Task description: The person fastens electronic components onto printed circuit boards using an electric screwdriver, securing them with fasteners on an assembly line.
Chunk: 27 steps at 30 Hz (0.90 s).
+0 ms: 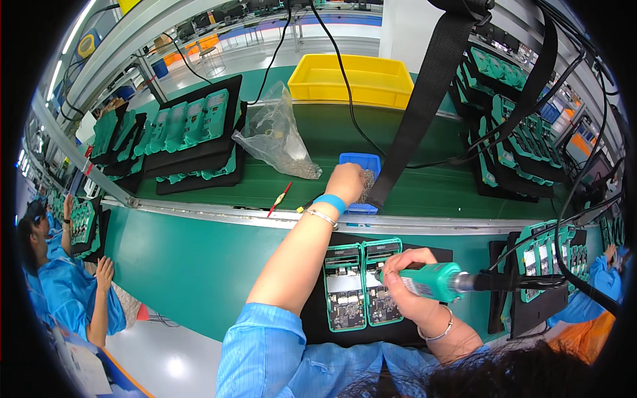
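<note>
My left hand (346, 182), with a blue band and a bracelet at the wrist, reaches into a small blue bin (360, 158) of tiny metal parts, probably screws. Its fingertips are lost among them, so I cannot tell how they are closed. In my right hand (413, 302) is a green electric screwdriver (434, 281), held lying sideways, its black cable end to the right. The driver's tip is near two open green housings (345, 300) with circuit boards inside. They lie side by side on a black mat (312, 322) in front of me.
A clear plastic bag (279, 136) of small parts and a red-yellow stick (279, 199) lie beyond the metal rail. Behind stands a yellow tray (352, 78). Stacked green housings are left (189, 123) and right (517, 139). A black strap (424, 99) hangs near the bin. Co-workers sit both sides.
</note>
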Available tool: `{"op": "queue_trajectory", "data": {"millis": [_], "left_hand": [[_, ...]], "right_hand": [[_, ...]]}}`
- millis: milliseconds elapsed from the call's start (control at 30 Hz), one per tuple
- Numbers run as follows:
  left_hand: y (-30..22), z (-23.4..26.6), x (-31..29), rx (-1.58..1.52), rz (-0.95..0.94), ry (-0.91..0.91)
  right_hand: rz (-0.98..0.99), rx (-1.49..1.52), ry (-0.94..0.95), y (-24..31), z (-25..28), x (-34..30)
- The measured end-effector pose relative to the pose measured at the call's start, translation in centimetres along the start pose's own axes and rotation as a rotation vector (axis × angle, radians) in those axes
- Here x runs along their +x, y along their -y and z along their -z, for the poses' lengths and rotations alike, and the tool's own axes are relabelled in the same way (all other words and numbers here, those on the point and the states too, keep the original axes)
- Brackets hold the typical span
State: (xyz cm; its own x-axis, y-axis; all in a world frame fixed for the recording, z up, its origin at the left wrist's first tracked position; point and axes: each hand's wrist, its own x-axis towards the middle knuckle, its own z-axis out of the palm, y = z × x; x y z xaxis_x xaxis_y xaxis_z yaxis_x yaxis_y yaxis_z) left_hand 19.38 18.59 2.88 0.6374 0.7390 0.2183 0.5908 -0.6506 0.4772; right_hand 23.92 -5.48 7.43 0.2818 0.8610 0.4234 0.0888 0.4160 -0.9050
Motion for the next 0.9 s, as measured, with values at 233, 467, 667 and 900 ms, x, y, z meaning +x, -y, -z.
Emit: {"op": "queue_trajectory", "data": {"millis": [233, 467, 667, 900], "left_hand": [[-0.4, 4.2, -7.5, -1.781, 0.372, 0.06], [-0.3, 4.6, -20.1, -2.426, 0.368, 0.062], [-1.1, 3.6, -26.4, -2.483, 0.499, -0.03], [-1.6, 1.2, -28.1, -2.188, 0.51, 0.1]], "right_hand": [[0.107, 0.199, 0.043, 3.7, 1.2, -0.3], [0.069, 0.287, 0.028, 5.0, 0.8, -1.9], [0.01, 0.344, 0.106, 5.2, -0.2, -2.5], [-0.011, 0.349, 0.116, 5.7, -0.9, -2.1]]}}
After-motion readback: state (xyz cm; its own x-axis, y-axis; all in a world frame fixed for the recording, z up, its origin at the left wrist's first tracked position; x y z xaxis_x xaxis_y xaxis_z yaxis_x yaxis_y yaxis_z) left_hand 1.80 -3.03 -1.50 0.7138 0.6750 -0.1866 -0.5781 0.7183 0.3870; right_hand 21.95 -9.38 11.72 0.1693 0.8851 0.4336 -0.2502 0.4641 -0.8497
